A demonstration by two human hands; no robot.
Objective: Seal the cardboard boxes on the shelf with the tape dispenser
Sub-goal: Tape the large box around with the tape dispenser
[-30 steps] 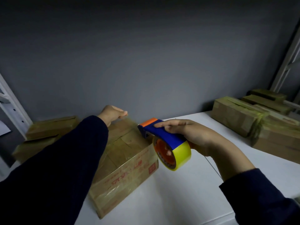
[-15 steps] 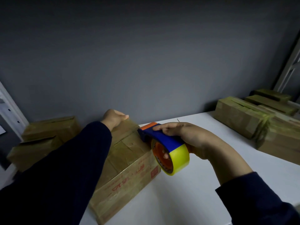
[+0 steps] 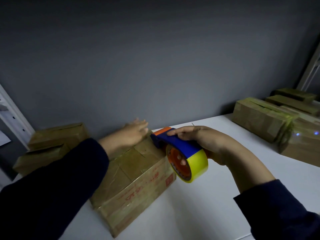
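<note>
Holding the tape dispenser (image 3: 180,149) in our right hand (image 3: 207,144): fingers curled round the blue frame, forefinger laid along its top, fingertips (image 3: 182,162) showing inside the orange core of the yellow roll. Its nose sits at the far right edge of the cardboard box (image 3: 135,175) lid, touching or just short of it; we cannot tell which. Our left hand (image 3: 133,134) is at the far end of the same lid, fingers straight and spread, holding nothing. It is blurred, so we cannot tell whether it presses down or hovers.

Box lies skewed on the white shelf (image 3: 216,205). Other boxes to the left (image 3: 55,135) and right (image 3: 259,118), well apart.

Risks, as we judge them:
- Shelf looks slick. If the left hand is not bearing down, the pull could drag the box along and the tape would not bond.
- Fingertips in the core may brake the roll, so the tape jerks or tears.
- Starting from a corner, the strip may run off the flap seam.
- Lid is already creased with old tape, so a new strip could bridge the wrinkles and lift.
- Left fingers lie near the nose and could get caught.
</note>
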